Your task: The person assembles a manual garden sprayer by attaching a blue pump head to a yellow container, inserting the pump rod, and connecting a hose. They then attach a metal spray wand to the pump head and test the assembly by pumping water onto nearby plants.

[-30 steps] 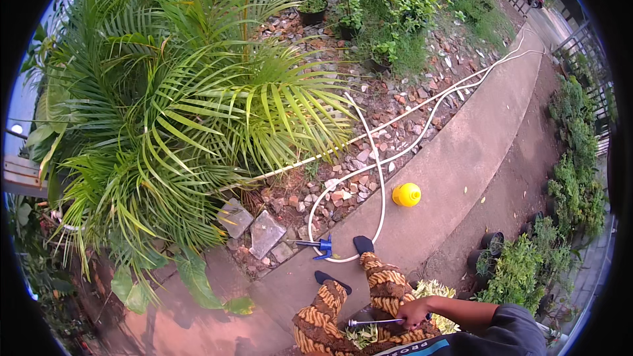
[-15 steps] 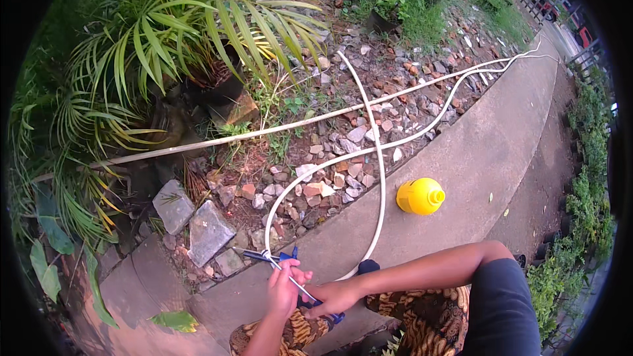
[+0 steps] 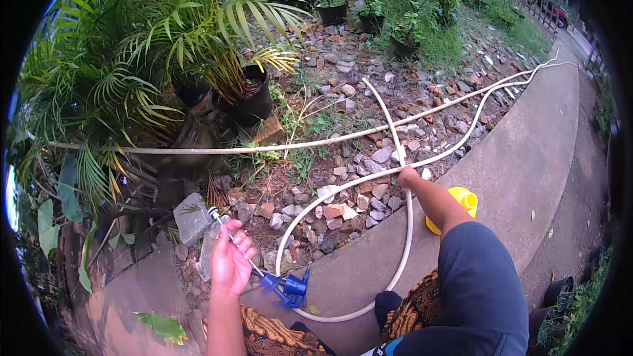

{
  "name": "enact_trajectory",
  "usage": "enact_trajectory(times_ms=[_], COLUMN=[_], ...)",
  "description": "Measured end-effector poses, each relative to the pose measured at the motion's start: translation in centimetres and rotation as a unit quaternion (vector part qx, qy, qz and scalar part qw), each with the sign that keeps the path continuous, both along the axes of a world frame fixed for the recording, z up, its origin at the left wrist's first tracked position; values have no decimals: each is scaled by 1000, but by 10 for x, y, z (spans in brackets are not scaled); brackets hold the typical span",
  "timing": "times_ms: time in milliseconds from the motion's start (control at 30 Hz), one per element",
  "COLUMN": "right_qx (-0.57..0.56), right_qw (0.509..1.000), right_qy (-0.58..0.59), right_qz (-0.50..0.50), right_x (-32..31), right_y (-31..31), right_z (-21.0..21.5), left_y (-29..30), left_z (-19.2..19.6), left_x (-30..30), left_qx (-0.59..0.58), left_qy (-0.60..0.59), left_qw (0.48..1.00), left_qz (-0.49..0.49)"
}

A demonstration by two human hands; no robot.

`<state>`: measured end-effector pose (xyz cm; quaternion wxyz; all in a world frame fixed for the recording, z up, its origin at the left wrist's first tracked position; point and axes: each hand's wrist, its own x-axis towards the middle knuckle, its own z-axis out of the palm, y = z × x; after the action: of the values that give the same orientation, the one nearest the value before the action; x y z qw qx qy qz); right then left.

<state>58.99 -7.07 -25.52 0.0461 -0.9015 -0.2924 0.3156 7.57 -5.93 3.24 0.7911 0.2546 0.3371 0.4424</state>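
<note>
Both hands on the white hose (image 3: 403, 237): one at its nozzle end, one further along its run.

The left hand (image 3: 231, 260) holds the thin metal spray wand (image 3: 232, 242) that leads into the blue nozzle fitting (image 3: 288, 288); its fingers (image 3: 245, 245) curl round the wand, with the wand tip projecting above them and the blue fitting lying just below and to the right of the hand. From that fitting the hose loops across the concrete path (image 3: 527, 158) and rises to the right hand (image 3: 407, 177), whose fingers are closed round the hose where it meets the stone bed (image 3: 343, 204); the hose passes through the fist and runs on beyond it. A yellow container (image 3: 465, 201) stands on the path just beside the hose, partly behind the right forearm. A potted palm (image 3: 244, 92) stands well apart from the hose, beyond the stones.
</note>
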Motion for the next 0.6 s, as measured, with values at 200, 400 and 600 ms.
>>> enact_trajectory(times_ms=[200, 400, 600], right_qx=[294, 317, 278], right_qw=[949, 937, 950], right_qy=[-44, -145, -127], right_qz=[-108, 24, 67], right_x=[-13, 21, -12], right_y=[35, 28, -55], right_z=[40, 203, 292], left_y=[38, 82, 71], left_z=[-82, -106, -109], left_x=[-13, -10, 8], left_qx=[-12, -8, -20], left_qy=[159, 162, 216], left_qw=[987, 985, 974], left_qz=[14, 50, -67])
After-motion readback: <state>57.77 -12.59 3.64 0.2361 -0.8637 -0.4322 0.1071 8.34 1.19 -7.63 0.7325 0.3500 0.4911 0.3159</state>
